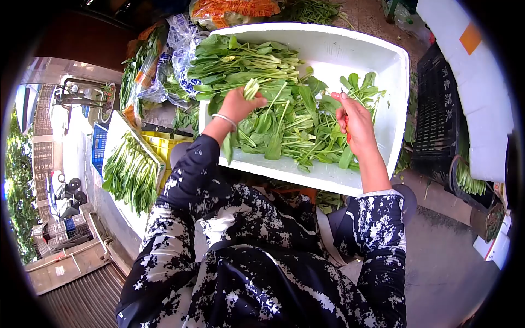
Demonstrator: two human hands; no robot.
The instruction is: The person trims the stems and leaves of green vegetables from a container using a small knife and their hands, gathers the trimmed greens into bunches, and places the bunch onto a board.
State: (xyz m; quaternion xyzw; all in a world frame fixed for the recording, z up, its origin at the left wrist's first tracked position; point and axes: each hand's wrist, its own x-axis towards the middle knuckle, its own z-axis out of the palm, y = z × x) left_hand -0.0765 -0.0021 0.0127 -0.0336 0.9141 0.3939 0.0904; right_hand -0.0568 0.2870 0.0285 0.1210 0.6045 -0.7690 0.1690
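Observation:
A large white foam box (398, 104) lies before me, holding many loose leafy greens (276, 126). My left hand (234, 107), a pale bangle on its wrist, is closed over the box's left part around a small bunch of greens (251, 89). The cut pale stems point up and right, and leaves hang below the hand. Above the right part of the box, my right hand (358, 123) is curled around a small red object (347, 130). Most of that object is hidden by the fingers, so its kind is unclear. A neater pile of greens (246, 60) lies at the box's far left.
To the left, bundled greens (131, 172) lie on a white foam piece beside a yellow crate (161, 146) and a blue crate (99, 147). Plastic bags (183, 52) of vegetables stand behind. On the right are a black crate (437, 109) and white foam boxes (476, 82).

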